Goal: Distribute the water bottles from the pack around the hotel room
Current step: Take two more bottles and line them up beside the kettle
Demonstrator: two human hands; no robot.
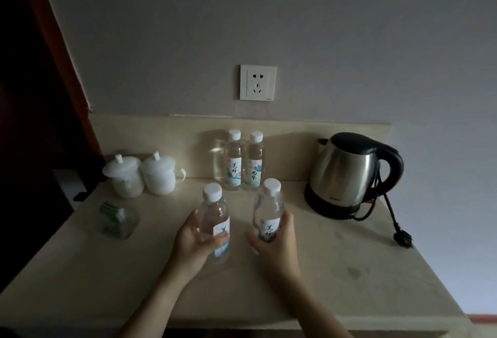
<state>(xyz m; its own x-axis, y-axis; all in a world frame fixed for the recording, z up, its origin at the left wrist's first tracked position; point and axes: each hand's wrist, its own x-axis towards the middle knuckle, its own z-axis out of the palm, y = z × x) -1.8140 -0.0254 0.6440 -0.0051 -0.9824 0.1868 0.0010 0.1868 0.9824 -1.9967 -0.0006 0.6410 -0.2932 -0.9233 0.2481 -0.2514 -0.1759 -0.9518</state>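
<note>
My left hand (195,241) is wrapped around a clear water bottle (213,216) with a white cap, held upright over the beige counter (336,270). A second white-capped water bottle (269,208), tilted slightly left, is gripped by my right hand (274,241). Two more water bottles stand side by side at the back against the low backsplash, one on the left (233,160) and one on the right (254,161). The pack is not in view.
A steel electric kettle (347,173) with a loose black cord and plug (402,237) sits at the right. Two white lidded cups (142,175) stand at the back left, a clear glass dish (118,219) in front of them. A wall socket (258,83) is above.
</note>
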